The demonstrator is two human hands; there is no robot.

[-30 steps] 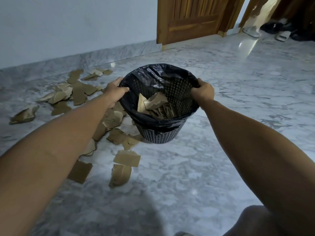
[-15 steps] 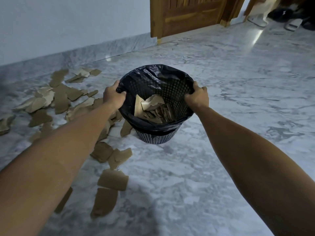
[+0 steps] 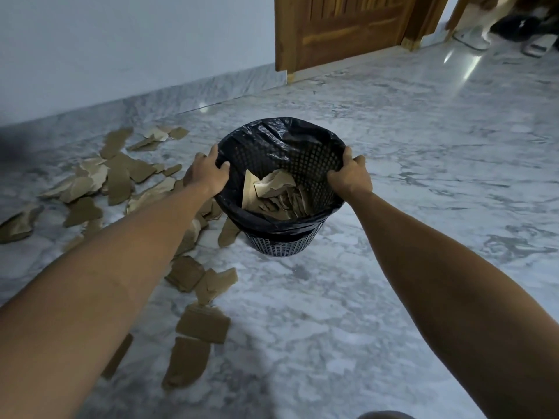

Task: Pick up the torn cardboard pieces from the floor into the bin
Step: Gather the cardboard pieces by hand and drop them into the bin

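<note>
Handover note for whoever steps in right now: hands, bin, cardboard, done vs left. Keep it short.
Left hand grips the left rim of the bin; right hand grips the right rim. Whether the bin is lifted or resting on the marble floor cannot be told.
The bin is mesh-sided with a black liner and sits just right of the scatter.
Done: a batch of torn cardboard pieces in the bin.
Left: many torn cardboard pieces on the floor, spread from near the wall, past the bin's left side, toward the camera. Neither hand holds cardboard.
</note>
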